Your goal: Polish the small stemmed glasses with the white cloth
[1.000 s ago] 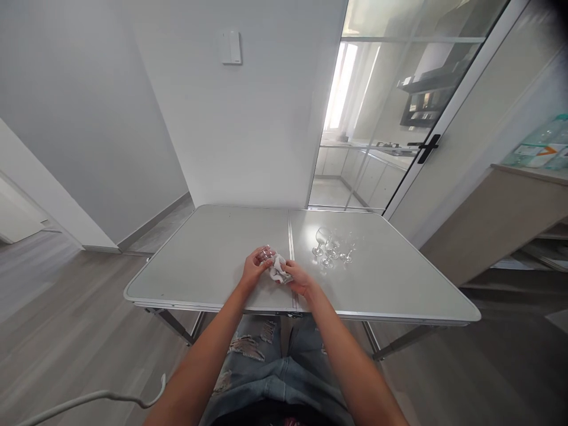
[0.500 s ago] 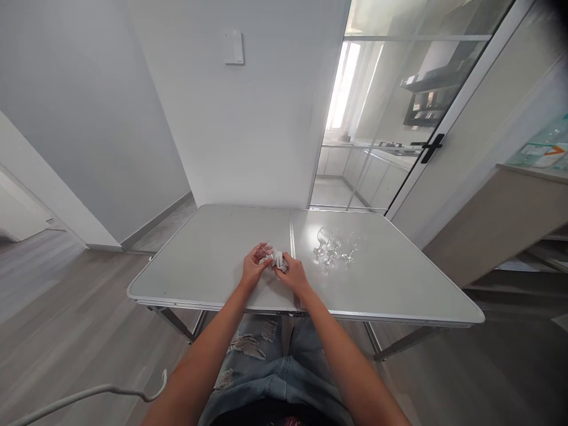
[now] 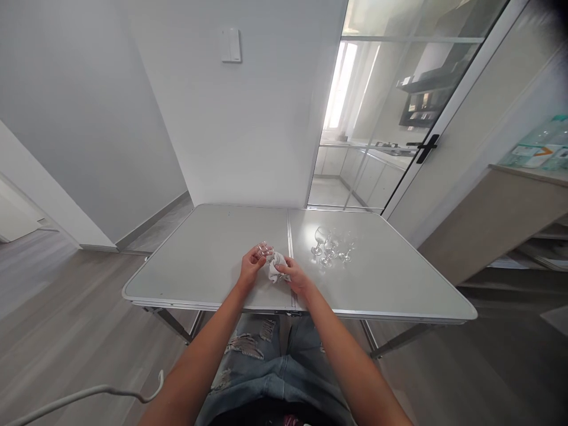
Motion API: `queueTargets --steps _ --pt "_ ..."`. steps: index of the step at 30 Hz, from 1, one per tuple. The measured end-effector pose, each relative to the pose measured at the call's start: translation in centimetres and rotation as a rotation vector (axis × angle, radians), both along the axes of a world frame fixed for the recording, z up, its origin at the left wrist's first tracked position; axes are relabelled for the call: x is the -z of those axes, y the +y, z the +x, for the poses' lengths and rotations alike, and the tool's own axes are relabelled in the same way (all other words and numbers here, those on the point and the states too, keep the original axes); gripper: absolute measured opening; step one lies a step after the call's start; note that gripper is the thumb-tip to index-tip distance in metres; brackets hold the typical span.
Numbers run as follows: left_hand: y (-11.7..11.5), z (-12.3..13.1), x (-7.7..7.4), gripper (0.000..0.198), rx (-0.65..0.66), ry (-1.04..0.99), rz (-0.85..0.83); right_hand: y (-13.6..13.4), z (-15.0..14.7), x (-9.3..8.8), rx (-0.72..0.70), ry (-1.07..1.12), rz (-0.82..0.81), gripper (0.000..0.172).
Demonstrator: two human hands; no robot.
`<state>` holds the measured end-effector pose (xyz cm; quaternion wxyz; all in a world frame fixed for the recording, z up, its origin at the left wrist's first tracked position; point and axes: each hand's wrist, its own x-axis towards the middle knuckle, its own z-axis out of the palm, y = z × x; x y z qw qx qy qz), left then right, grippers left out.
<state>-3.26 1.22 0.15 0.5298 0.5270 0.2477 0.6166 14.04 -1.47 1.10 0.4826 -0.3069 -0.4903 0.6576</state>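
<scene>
My left hand [image 3: 252, 264] is closed around a clear stemmed glass [image 3: 263, 249], whose bowl shows between the fingers. The glass's far end is covered by a crumpled white cloth [image 3: 277, 269]. Thumb and fingers of my right hand [image 3: 294, 275] pinch that cloth, which hangs partly below them. Both hands are just above the table, close together near its middle seam. To the right of them several clear stemmed glasses [image 3: 329, 247] stand in a group on the table.
The grey folding table [image 3: 390, 278] has a metal rim and a seam [image 3: 290, 232] across it. Behind it are a white wall and a glass door with a black handle [image 3: 428, 148]. Plastic bottles [image 3: 535, 147] stand on a shelf at the right. A pale curved cable [image 3: 106, 389] shows at lower left.
The white cloth has loosened and spread, now hanging lower beneath my right hand. More of the glass shows in my left hand. The camera view has shifted slightly.
</scene>
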Motion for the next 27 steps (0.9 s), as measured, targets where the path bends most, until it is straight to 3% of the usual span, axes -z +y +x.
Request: queueTargets --steps 3,7,9,13,18,21,24,27 --pt "0.0 0.0 -0.1 0.067 -0.051 0.042 -0.011 0.0 -0.3 0.0 0.146 -0.243 0.225 0.036" --pt "-0.1 -0.1 -0.5 0.069 -0.102 0.087 -0.002 -0.2 -0.6 0.4 0.433 -0.741 0.548 0.016" --pt "-0.1 -0.2 -0.6 0.071 -0.097 0.087 0.000 -0.4 -0.8 0.6 0.522 -0.857 0.641 0.016" --pt "-0.1 -0.2 -0.6 0.070 -0.061 0.048 -0.015 -0.4 -0.9 0.3 0.463 -0.690 0.513 0.018" --pt "-0.2 -0.2 -0.4 0.067 -0.007 0.002 -0.034 0.0 -0.6 -0.1 0.082 -0.143 0.106 0.039" --pt "-0.3 -0.1 -0.4 0.067 0.021 -0.001 -0.014 0.1 -0.5 -0.1 -0.077 0.057 -0.058 0.045" --pt "-0.2 -0.1 -0.3 0.068 0.011 0.002 -0.012 -0.1 -0.4 -0.3 -0.011 0.048 0.008 0.042" --pt "0.0 -0.1 -0.3 0.069 -0.012 0.019 -0.022 -0.1 -0.4 -0.6 0.142 -0.127 0.179 0.035"
